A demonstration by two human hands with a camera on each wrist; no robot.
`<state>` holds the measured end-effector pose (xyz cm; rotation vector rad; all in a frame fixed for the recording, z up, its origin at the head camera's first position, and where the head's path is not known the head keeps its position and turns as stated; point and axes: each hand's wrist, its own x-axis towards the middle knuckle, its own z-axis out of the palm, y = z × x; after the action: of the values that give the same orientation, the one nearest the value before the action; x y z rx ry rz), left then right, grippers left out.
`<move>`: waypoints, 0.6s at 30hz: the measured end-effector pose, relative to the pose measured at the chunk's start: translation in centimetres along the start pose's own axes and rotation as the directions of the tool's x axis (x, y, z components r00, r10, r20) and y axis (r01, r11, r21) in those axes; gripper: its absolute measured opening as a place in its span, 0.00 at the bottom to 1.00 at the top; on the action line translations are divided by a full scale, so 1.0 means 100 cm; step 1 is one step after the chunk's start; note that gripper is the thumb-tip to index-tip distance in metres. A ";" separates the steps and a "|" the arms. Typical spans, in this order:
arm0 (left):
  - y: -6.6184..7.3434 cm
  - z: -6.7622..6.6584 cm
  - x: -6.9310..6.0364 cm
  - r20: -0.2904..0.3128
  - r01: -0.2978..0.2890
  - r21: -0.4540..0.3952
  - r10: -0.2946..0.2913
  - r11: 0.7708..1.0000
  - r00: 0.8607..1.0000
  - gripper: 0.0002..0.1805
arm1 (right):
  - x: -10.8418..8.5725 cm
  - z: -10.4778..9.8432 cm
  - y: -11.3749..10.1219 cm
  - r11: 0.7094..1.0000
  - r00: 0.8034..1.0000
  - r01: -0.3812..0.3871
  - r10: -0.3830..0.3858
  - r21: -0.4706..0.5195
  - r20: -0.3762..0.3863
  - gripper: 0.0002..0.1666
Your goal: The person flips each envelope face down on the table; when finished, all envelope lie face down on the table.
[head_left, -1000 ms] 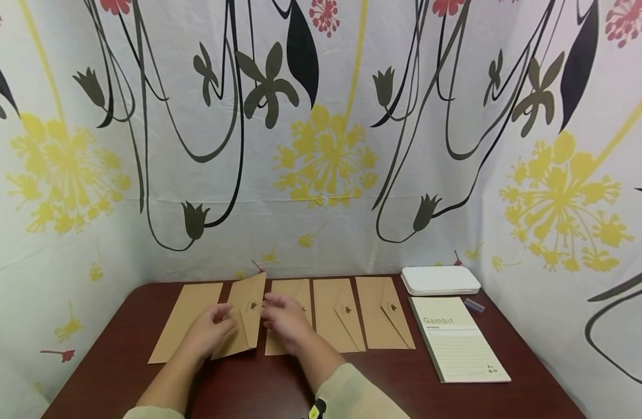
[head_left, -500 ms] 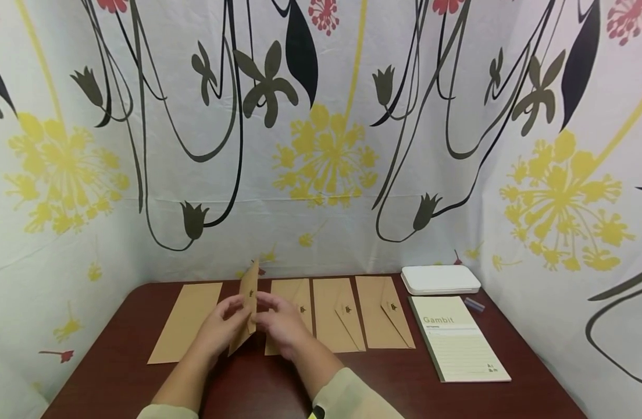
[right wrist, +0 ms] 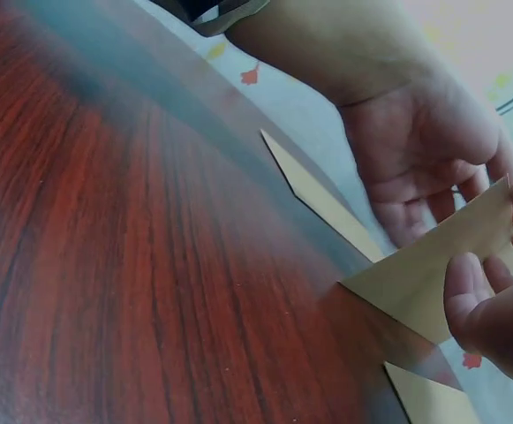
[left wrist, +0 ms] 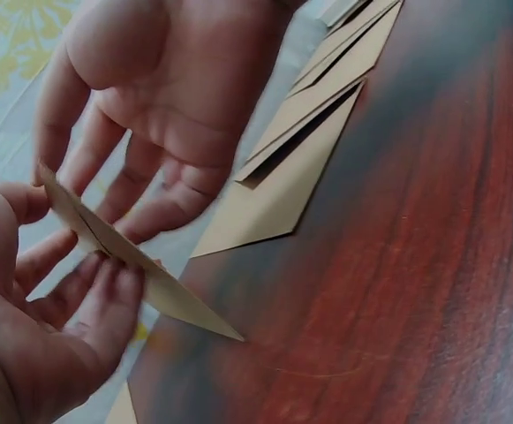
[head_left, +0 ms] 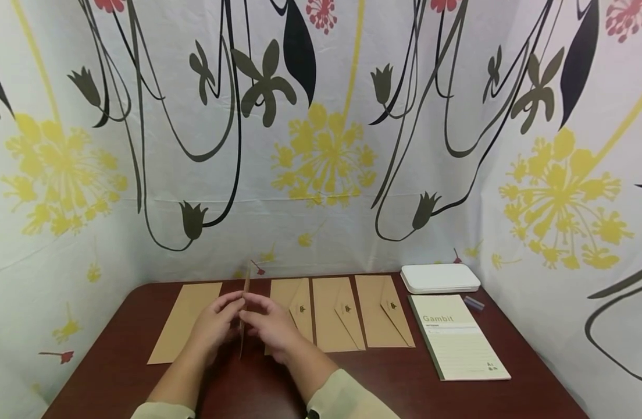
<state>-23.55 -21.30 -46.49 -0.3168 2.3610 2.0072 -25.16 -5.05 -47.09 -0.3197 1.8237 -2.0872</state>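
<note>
Between my two hands a brown kraft envelope (head_left: pixel 246 284) stands nearly edge-on above the table. My left hand (head_left: pixel 212 327) pinches it from the left and my right hand (head_left: pixel 275 327) from the right, close together near its upper edge. The left wrist view shows the envelope (left wrist: pixel 185 307) tilted, with left fingers against its near face; the right fingers are partly behind it. In the right wrist view, right-hand fingertips touch the broad plain side of the envelope (right wrist: pixel 415 272). A plain brown envelope (head_left: pixel 182 320) lies left of my hands.
Three brown envelopes with pointed flaps and small dark emblems lie in a row to the right, the rightmost envelope (head_left: pixel 381 311) beside a Gambit notepad (head_left: pixel 459 340). Behind it are a white case (head_left: pixel 440 279) and a small bluish item (head_left: pixel 474 303). A patterned cloth (head_left: pixel 321 233) surrounds the dark red table (head_left: pixel 237 393).
The envelope has turned from showing its flap side to nearly edge-on and upright. My right hand has come leftward to grip it, and both hands are now close together.
</note>
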 end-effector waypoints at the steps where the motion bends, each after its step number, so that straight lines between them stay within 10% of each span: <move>1: 0.001 -0.001 0.000 -0.024 -0.013 0.024 0.013 1.000 1.000 0.31 | 0.000 0.001 0.001 1.000 1.000 -0.007 0.007 -0.005 0.003 0.24; 7: 0.007 -0.012 -0.002 -0.131 -0.061 0.164 0.083 0.985 0.988 0.24 | 0.007 -0.003 0.012 0.995 0.995 -0.099 0.099 0.012 0.022 0.27; 18: -0.007 -0.029 0.002 -0.217 -0.048 0.144 0.078 0.988 0.973 0.28 | 0.016 -0.017 0.013 0.990 0.992 -0.126 0.126 0.061 0.008 0.34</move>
<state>-23.27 -24.23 -46.75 -0.4904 2.6596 1.9108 -27.11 -4.27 -48.75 -0.1872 1.7268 -2.0493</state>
